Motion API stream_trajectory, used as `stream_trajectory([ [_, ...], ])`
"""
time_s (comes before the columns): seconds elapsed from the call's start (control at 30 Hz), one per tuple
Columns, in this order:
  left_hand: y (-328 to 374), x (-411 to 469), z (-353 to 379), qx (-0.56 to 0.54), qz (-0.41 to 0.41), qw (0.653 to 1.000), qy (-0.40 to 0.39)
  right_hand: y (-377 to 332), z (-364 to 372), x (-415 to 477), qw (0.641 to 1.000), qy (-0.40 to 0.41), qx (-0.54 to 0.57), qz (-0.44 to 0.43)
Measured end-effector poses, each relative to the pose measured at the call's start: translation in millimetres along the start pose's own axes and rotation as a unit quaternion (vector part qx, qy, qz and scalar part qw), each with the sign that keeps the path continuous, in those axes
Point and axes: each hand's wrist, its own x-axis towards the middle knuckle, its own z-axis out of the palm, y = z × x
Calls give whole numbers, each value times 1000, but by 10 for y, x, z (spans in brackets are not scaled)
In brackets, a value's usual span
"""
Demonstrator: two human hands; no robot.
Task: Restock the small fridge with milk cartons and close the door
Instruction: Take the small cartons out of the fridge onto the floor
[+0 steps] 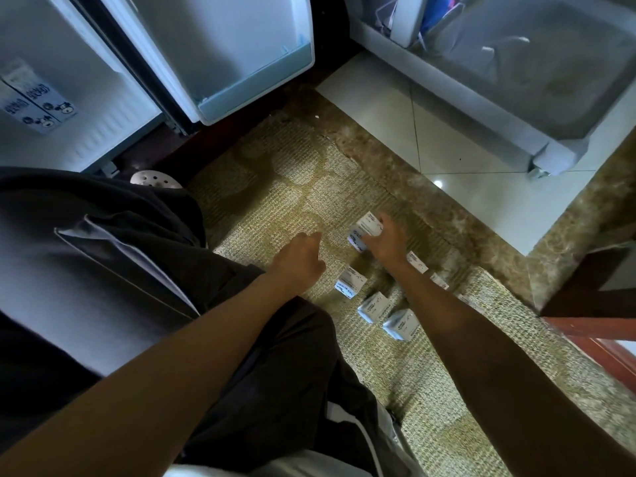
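Several small white milk cartons stand on a woven mat (pixel 292 187) on the floor. My right hand (pixel 385 241) grips one milk carton (pixel 366 230) at the far end of the group. My left hand (pixel 301 256) hovers just left of it with loosely curled fingers and holds nothing; a second carton (pixel 349 282) stands right below it. More cartons (pixel 373 306) stand nearer to me, some hidden by my right forearm. At the top left the small fridge (pixel 86 98) is open, with two cartons (pixel 38 101) inside. Its door (pixel 220 46) swings out toward me.
A white plastic bin (pixel 509 98) on casters stands at the top right on pale tiles. A wooden furniture edge (pixel 592 304) is at the right. My dark-trousered knee (pixel 103 253) fills the left side, beside the fridge.
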Motion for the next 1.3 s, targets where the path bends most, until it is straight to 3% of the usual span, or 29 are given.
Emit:
stream_trajectory([
  [0.47,9,14,6,-7,-9,1000,-11,282,137,123,991,-57,-96,68],
  [0.63,15,-18,-26,-12,-16,1000,1,142,113,37,968,-65,-237,48],
  [0.77,21,-48,-107,-32,-22,999,23,-140,123,-89,955,-35,-295,-15],
  [1.0,-169,-158,-856,-17,-5,989,146,-1294,-13,-150,964,-28,-208,-163],
  [1.3,-966,-553,-2092,-90,-92,932,340,-3086,132,-553,918,-19,-165,-359],
])
